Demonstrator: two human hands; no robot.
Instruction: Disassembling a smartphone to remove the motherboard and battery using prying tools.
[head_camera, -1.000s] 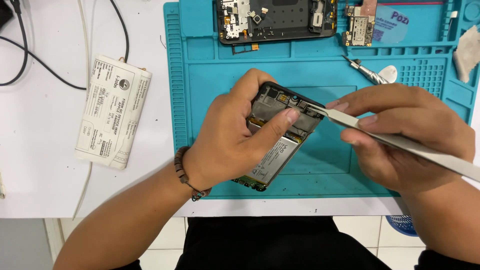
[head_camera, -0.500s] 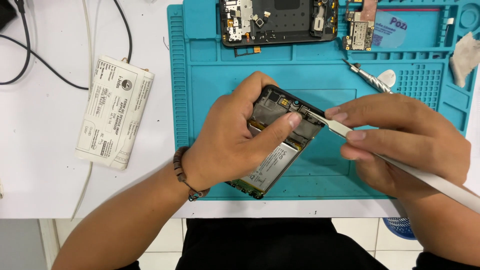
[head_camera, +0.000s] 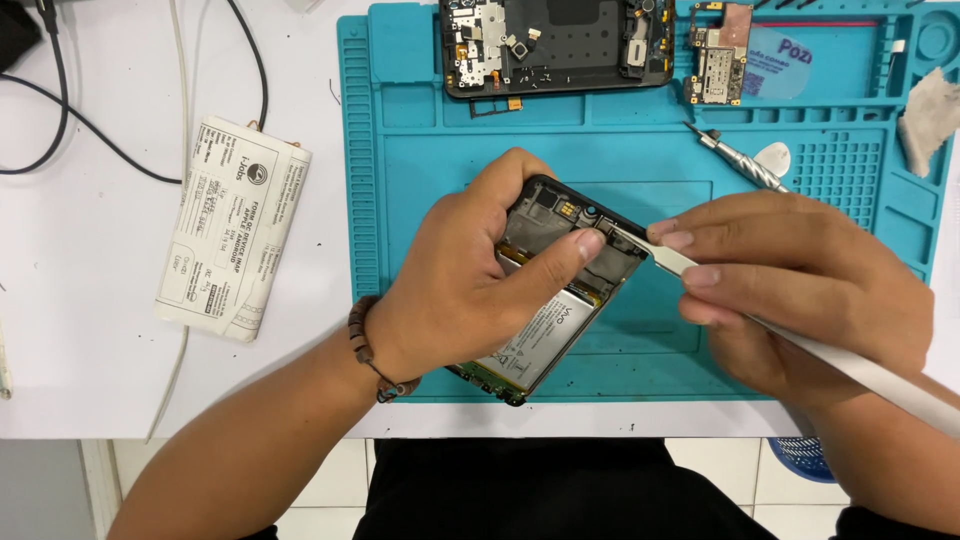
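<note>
Head camera, looking down: a white table (head_camera: 110, 120) carries a teal repair mat (head_camera: 420, 150) whose near edge lies close to the table's front edge. Bare mat stays open left of and beyond the hands, up to a dismantled phone frame (head_camera: 555, 45) and a small circuit board (head_camera: 720, 65) along the far rim. Left of the mat lies a folded printed paper packet (head_camera: 235, 230), with black cables (head_camera: 120, 160) beyond it. Over the mat's middle, the left hand (head_camera: 460, 290) grips an opened phone (head_camera: 560, 300) with its battery exposed, lower end near the mat's front edge, index fingertip pressed at the upper right edge. The right hand (head_camera: 800, 290) pinches a long white pry tool (head_camera: 800, 345), its tip touching that same edge. A screwdriver (head_camera: 735, 160) and white pick (head_camera: 772, 160) lie just beyond.
</note>
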